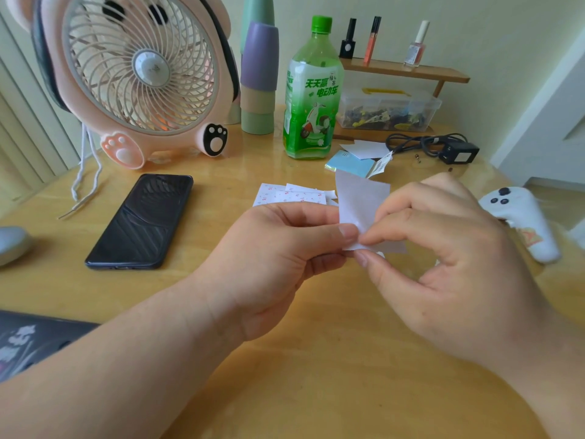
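left hand pinches white paper slip | right hand pinches its lower edge, perhaps peeling | above wooden table

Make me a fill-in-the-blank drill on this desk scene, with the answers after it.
1. The left hand and right hand pinch a slip whose colour is ___.
2. The phone lies on the table to the ___ of the left hand.
3. The bottle has a ___ cap.
4. On the shelf stand ___ cosmetics.

Answers: white; left; green; three.
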Action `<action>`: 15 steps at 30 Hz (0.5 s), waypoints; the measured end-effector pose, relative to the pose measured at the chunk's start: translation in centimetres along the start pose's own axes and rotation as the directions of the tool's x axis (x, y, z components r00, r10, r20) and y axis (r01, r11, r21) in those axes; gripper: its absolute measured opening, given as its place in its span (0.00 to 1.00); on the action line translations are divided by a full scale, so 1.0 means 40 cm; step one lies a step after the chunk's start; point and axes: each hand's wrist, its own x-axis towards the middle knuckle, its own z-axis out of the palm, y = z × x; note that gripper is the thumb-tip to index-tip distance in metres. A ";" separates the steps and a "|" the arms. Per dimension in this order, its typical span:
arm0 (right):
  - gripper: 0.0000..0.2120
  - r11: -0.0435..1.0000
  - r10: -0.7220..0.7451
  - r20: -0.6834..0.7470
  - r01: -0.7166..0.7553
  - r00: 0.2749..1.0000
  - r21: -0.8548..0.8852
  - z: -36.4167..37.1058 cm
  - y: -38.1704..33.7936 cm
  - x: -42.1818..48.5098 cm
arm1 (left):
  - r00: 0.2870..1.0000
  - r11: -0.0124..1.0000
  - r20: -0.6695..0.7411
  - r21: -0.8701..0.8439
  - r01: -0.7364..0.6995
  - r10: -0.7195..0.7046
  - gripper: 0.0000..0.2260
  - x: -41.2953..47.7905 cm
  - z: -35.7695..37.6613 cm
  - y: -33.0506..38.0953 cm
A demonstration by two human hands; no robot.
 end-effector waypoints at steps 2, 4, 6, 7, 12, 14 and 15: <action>0.02 0.996 0.062 0.013 -0.063 0.998 0.059 0.004 0.000 -0.002 | 1.000 0.999 -0.002 0.036 -0.026 0.026 0.04 0.000 -0.003 -0.002; 0.04 0.979 0.147 0.042 -0.151 0.988 0.138 0.010 0.001 -0.005 | 0.998 0.994 -0.005 0.089 -0.059 0.060 0.03 0.001 -0.006 -0.002; 0.07 0.939 0.244 0.079 -0.255 0.967 0.229 0.017 0.002 -0.007 | 0.995 0.983 0.001 0.157 -0.095 0.096 0.03 0.000 -0.008 -0.001; 0.09 0.906 0.296 0.098 -0.312 0.950 0.286 0.019 0.001 -0.008 | 0.994 0.975 0.008 0.192 -0.111 0.111 0.04 0.000 -0.008 0.000; 0.17 0.791 0.420 0.162 -0.447 0.893 0.418 0.025 -0.001 -0.012 | 0.986 0.937 0.035 0.307 -0.166 0.163 0.04 -0.005 -0.004 0.009; 0.18 0.784 0.422 0.170 -0.452 0.891 0.425 0.022 0.002 -0.012 | 0.985 0.936 0.030 0.310 -0.168 0.168 0.03 -0.003 -0.006 0.010; 0.19 0.785 0.412 0.175 -0.446 0.894 0.430 0.019 0.006 -0.010 | 0.986 0.941 0.028 0.296 -0.165 0.164 0.03 -0.001 -0.007 0.010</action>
